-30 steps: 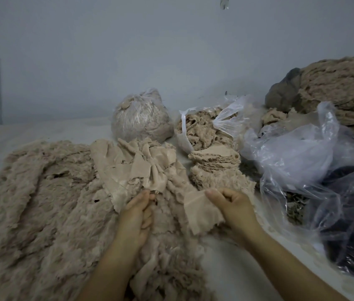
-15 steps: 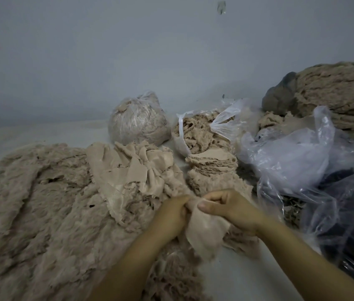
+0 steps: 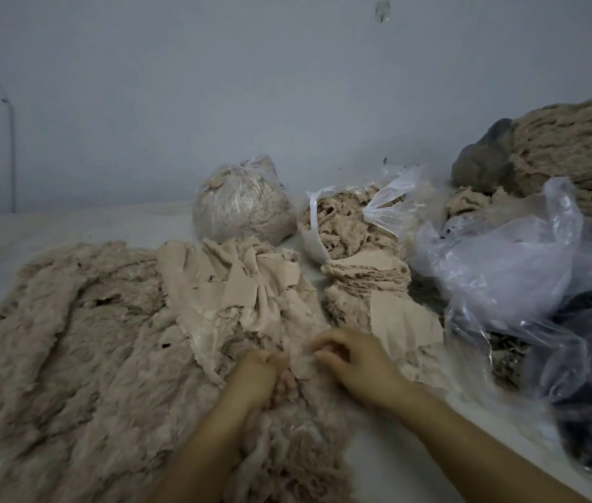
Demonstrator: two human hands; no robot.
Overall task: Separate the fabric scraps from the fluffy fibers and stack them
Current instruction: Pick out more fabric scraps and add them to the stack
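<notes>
Both hands meet low at centre over the fluff (image 3: 69,343): the left hand (image 3: 262,372) curls into the fibers, the right hand (image 3: 352,357) pinches a bit of them beside it. A flat scrap (image 3: 403,317) lies just right of the right hand, against the stack (image 3: 367,274). Loose scraps (image 3: 243,281) sit behind the hands, bags (image 3: 498,270) to the right

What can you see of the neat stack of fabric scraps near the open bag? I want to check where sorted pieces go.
The stack of fabric scraps is a low pile of thin, flat beige pieces with ragged edges, layered roughly level. It sits on the pale surface, right of the loose scrap heap, directly in front of the open clear bag of fibers. A larger flat scrap leans against its near side. Neither hand touches it.
</notes>
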